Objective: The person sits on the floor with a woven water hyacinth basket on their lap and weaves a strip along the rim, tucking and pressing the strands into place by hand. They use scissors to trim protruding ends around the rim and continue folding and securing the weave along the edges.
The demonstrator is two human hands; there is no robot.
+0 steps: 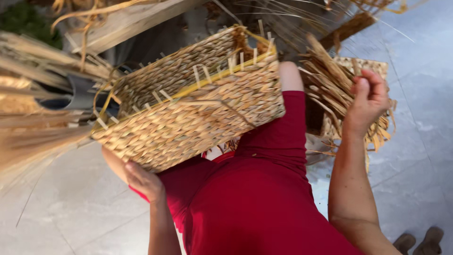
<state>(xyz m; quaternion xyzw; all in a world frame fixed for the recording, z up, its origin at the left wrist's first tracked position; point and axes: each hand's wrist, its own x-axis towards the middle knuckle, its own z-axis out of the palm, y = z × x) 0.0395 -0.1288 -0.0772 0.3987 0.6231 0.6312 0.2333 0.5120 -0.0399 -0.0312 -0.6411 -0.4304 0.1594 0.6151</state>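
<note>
Left hand [144,182]: fingers [137,171] curled under lower corner of woven basket [188,101], propping it tilted on lap, red garment [255,198] beneath. Right hand [368,99]: fingers clenched on bundle of dry straw strands [330,82], raised beside basket's far end. I judge basket light, stiff-walled, rough, not slippery; unfinished rim with loose stake ends [203,73] looks fragile, so take hold at bottom corners or side wall. Strands bend, may snap if kinked. Grey tiled floor [71,208] below; more straw at left edge.
</note>
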